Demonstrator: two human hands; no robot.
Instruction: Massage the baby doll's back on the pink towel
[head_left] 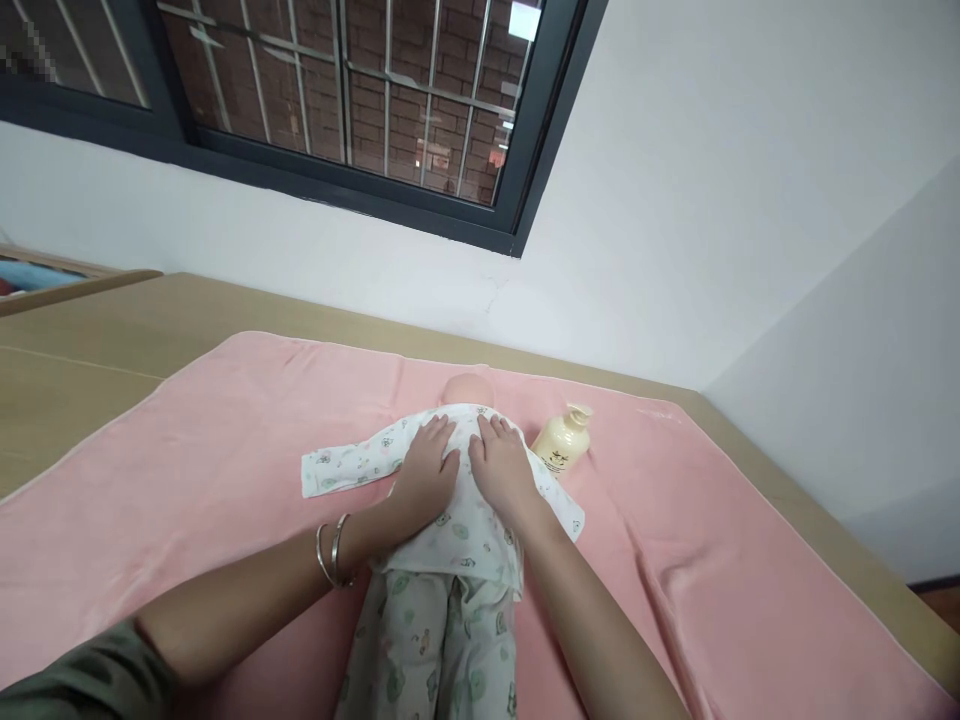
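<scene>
A baby doll (468,389) lies on a pink blanket, dressed in a white long-sleeved top (466,535) and matching patterned trousers (416,640). Only the rounded bare head shows beyond the collar. My left hand (426,475) rests flat on the left side of the doll's upper body, fingers stretched out. On the right side, my right hand (504,470) lies flat on the top with its fingers extended. One sleeve reaches out to the left; the other slants down to the right. A cream pump bottle (564,438) leans beside the right shoulder.
The pink blanket (225,480) covers much of a wooden surface (82,340) and has creases at the right. White walls (712,150) meet in a corner behind. A dark-framed window (517,225) with bars is above. A wooden rail (90,288) stands at far left.
</scene>
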